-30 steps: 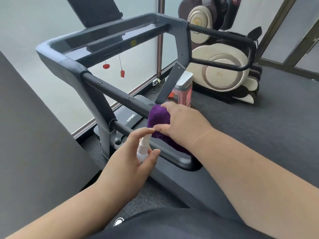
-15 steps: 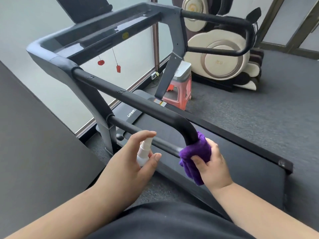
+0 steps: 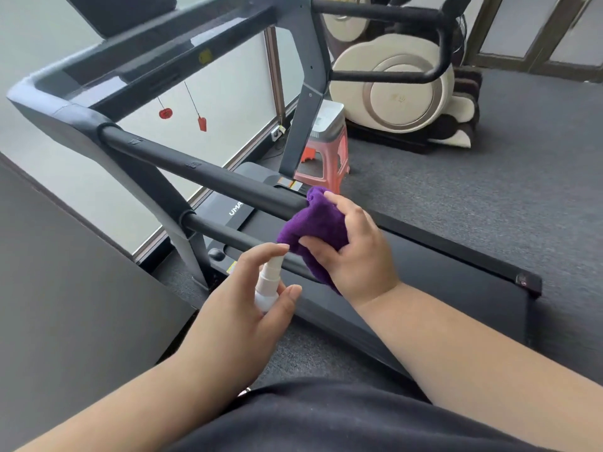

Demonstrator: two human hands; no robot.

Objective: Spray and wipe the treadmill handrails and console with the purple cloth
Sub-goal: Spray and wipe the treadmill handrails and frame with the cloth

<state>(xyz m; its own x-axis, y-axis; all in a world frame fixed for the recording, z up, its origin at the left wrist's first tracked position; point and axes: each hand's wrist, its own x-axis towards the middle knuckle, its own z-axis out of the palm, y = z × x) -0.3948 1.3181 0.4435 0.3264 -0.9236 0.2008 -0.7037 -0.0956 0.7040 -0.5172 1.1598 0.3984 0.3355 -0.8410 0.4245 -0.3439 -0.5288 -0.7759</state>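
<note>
— Beside the treadmill, what is the right hand [image 3: 355,252] doing?

— It grips the purple cloth [image 3: 313,226], fingers curled over the top and thumb pinching from below. The cloth is bunched around the near end of the upper handrail [image 3: 202,172], covering the bend where the bar turns down.

— And the left hand [image 3: 241,308]?

— It holds a small white spray bottle [image 3: 269,282] upright. The thumb lies against the bottle's side and the index finger arches over the nozzle top, its tip just beside the cloth. The bottle stands in front of the thinner lower rail [image 3: 228,234], close to it; whether they touch I cannot tell.

— Where is the console?

— Up at the far left, a dark console [image 3: 137,63] spans the frame between the two uprights. Two red tags [image 3: 184,117] dangle on cords beneath it.

— Anything on the other side?

— The far handrail [image 3: 391,11] loops round at the top right. Below it, a red plastic stool [image 3: 326,161] stands on the grey carpet [image 3: 489,190] next to the treadmill's upright, with a pale box on top. Behind that sits a cream and brown massage chair [image 3: 401,89].

— And the belt?

— The black running deck [image 3: 440,282] stretches to the right beneath the right forearm.
</note>
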